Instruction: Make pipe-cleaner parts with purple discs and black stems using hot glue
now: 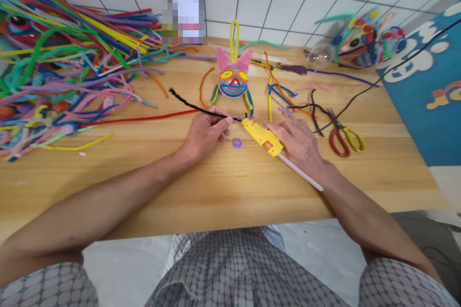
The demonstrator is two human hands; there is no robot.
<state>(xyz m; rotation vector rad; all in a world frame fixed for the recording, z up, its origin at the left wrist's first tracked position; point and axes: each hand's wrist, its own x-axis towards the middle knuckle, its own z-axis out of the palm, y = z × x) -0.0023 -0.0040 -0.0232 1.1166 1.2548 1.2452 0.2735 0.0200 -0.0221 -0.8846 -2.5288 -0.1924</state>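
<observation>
My left hand (207, 132) pinches a black pipe cleaner (190, 104), whose free end sticks out up and to the left. A yellow glue gun (262, 136) is gripped in my right hand (298, 141), with a clear glue stick (302, 172) poking from its back. The gun's nozzle meets the pipe cleaner's end near my left fingertips; whether they touch I cannot tell. Just below lies a small purple disc (237, 143). Behind my hands sits a clear ball with a face (233, 81), pink ears, a yellow loop on top and striped legs.
Many coloured pipe cleaners (90, 53) are heaped at the left. Scissors (342, 139) with red and yellow handles lie at the right, beside black pipe cleaner pieces (315, 110). A decorated colourful ball (360, 41) stands at the back right near a black cord (382, 81) and a blue panel (421, 86).
</observation>
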